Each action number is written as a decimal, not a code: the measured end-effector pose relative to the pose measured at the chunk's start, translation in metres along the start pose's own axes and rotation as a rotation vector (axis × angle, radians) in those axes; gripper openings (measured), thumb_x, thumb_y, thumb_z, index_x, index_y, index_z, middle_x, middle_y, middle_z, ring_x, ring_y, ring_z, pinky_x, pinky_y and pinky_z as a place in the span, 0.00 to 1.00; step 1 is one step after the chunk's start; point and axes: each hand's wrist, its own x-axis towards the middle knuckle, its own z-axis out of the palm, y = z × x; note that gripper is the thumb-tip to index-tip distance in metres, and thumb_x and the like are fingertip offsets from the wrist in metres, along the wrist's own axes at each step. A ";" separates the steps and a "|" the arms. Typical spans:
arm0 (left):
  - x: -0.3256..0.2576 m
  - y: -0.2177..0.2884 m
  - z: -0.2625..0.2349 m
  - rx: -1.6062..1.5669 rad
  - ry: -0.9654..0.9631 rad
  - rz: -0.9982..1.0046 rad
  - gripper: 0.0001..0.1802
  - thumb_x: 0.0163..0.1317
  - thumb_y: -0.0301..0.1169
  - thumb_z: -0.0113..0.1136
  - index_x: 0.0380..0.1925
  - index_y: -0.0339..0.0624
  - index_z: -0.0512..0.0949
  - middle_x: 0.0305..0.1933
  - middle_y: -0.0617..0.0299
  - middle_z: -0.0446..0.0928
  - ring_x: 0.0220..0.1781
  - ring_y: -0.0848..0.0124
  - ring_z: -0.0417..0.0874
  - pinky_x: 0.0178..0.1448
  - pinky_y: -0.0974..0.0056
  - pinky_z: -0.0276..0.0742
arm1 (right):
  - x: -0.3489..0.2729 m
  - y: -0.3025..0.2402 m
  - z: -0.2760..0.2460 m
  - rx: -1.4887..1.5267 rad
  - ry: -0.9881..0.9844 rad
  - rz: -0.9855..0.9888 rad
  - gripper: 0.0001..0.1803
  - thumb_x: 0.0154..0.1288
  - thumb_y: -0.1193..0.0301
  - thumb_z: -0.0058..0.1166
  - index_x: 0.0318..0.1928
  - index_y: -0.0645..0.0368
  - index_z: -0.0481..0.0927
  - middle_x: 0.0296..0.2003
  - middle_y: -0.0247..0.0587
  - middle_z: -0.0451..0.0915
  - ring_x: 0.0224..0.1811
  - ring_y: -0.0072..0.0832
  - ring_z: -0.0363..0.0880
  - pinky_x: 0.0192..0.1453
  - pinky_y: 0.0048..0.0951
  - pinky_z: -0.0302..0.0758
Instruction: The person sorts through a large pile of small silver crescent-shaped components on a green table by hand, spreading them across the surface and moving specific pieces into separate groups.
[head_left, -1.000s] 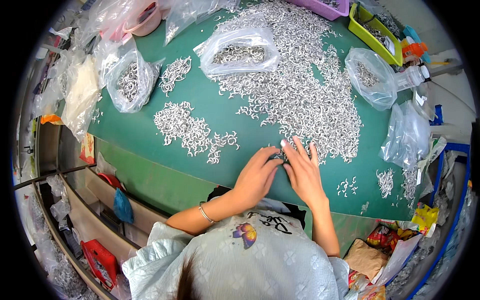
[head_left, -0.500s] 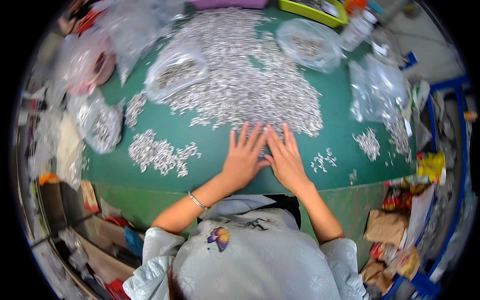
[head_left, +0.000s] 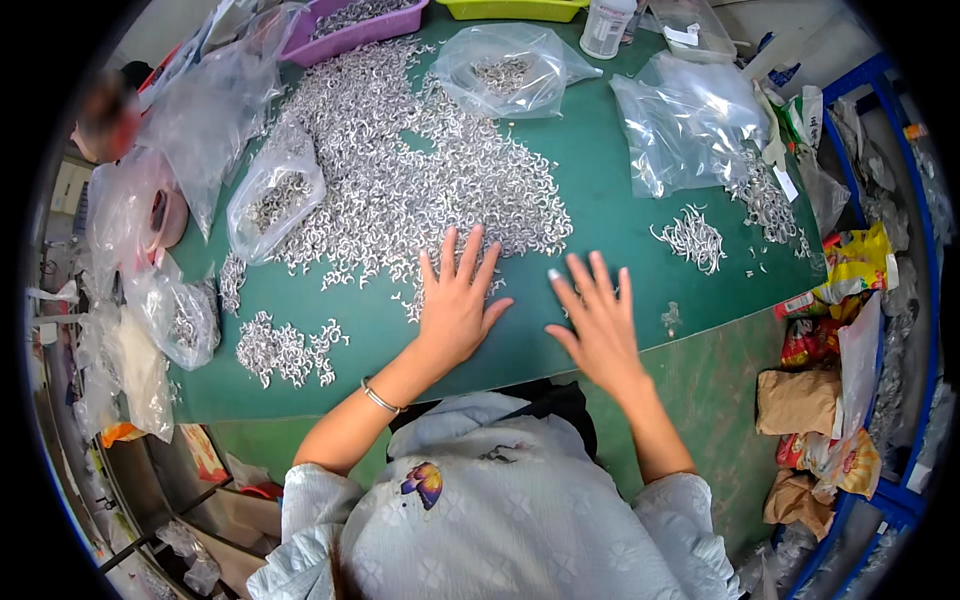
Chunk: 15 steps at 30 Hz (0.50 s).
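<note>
A wide spread of small curved silvery metal pieces covers the middle and far part of the green table. My left hand lies at the near edge of this spread, fingers stretched and parted, fingertips touching some pieces. To its right, my right hand is held flat over the table, fingers spread, the thumb pointing left. Neither hand grips anything. A smaller heap of the curved pieces lies to the left of my left hand. Another small heap sits beyond my right hand, to the right.
Clear plastic bags with pieces stand left, with another bag at the far side. A purple tray, a lime-green tray and a white bottle line the back. Empty-looking bags lie right, near a blue rack.
My hands, which were close together, have moved apart: the left one leftward, the right one rightward and slightly nearer. The small scatter beside my right hand no longer shows. The view has shifted.
</note>
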 end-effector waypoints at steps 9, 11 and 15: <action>0.009 -0.016 0.009 -0.021 0.105 -0.048 0.27 0.63 0.35 0.61 0.63 0.45 0.69 0.72 0.56 0.60 0.76 0.45 0.54 0.71 0.31 0.51 | 0.003 0.041 0.025 -0.196 0.345 0.257 0.20 0.65 0.67 0.57 0.56 0.58 0.78 0.62 0.42 0.72 0.72 0.46 0.60 0.71 0.67 0.47; 0.009 -0.020 0.009 0.065 0.099 -0.045 0.27 0.64 0.35 0.61 0.63 0.45 0.69 0.72 0.55 0.61 0.76 0.46 0.55 0.71 0.31 0.51 | 0.004 0.041 0.020 -0.147 0.360 0.273 0.19 0.65 0.68 0.57 0.56 0.59 0.78 0.62 0.42 0.73 0.72 0.46 0.60 0.71 0.66 0.48; 0.014 -0.030 0.012 0.090 0.109 -0.072 0.28 0.64 0.35 0.60 0.63 0.45 0.68 0.71 0.55 0.62 0.75 0.49 0.57 0.72 0.32 0.50 | 0.039 0.020 0.024 0.068 0.334 0.193 0.22 0.66 0.66 0.57 0.57 0.63 0.76 0.63 0.47 0.72 0.73 0.49 0.59 0.72 0.65 0.48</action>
